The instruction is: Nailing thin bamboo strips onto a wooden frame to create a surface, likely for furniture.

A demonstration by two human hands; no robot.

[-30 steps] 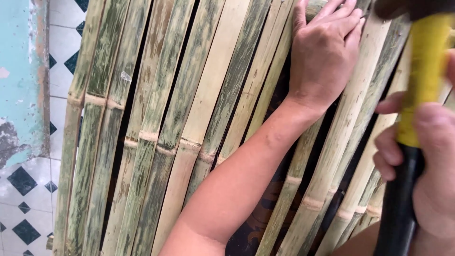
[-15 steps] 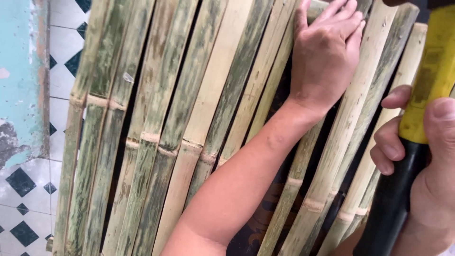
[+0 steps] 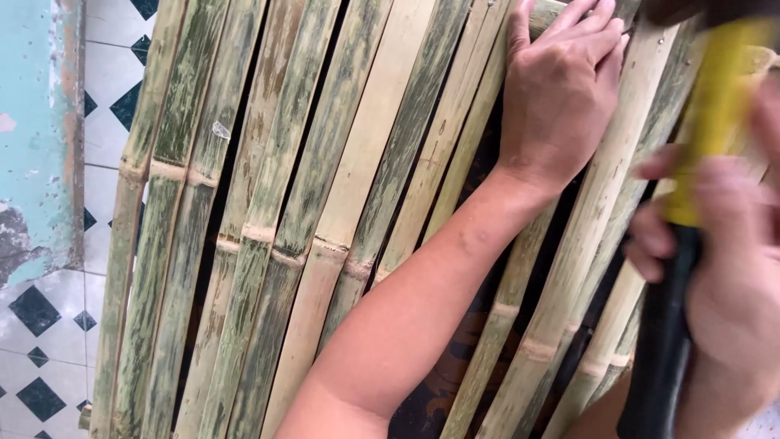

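Observation:
My left hand (image 3: 561, 89) lies flat, fingers together, pressing on split bamboo slats (image 3: 325, 211) near the top of the view. The slats are green and tan, set side by side with dark gaps between them. My right hand (image 3: 723, 276), blurred at the right edge, grips a hammer (image 3: 699, 162) by its yellow and black handle. The hammer's dark head sits at the top right corner, just right of my left fingers.
A white floor with black diamond tiles (image 3: 41, 317) shows at the left. A worn teal painted surface (image 3: 32, 130) stands at the upper left. Something dark lies beneath the slats under my forearm.
The hammer and my right hand have shifted left and closer to the camera, now blurred by motion. My left hand stays pressed on the slats.

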